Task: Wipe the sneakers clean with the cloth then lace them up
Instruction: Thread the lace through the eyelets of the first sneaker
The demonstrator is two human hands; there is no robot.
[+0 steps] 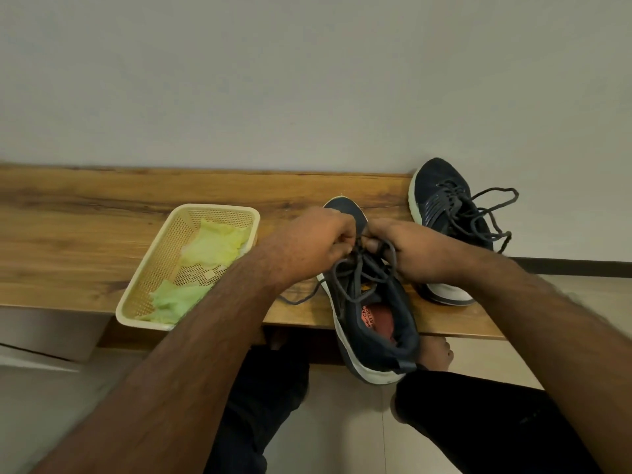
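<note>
A dark navy mesh sneaker with a white sole (372, 313) is lying lengthwise on the long wooden bench (85, 234), its toe pointing toward the pale wall and its heel hanging out past the bench's near edge, showing an orange insole inside. Both hands are meeting over its tongue: the left hand (307, 246) is curling its fingers in and pinching a strand of the dark grey shoelace (355, 275), and the right hand (407, 251) is likewise bending its fingers around the lace, thumb tucked under a loop. Loose loops of that lace are trailing down over the eyelets, and one free end is lying on the wood to the left of the shoe. The second navy sneaker with a white sole (444, 213) is sitting well to the right on the bench, toe near the wall, its own laces sprawling out untied past its right side. To the left of the hands, a cream perforated plastic basket (160, 254) is resting on the bench and holding a crumpled yellow-green cloth (208, 248). Below the bench edge, dark trouser legs and a bare foot are showing above the tiled floor.
</note>
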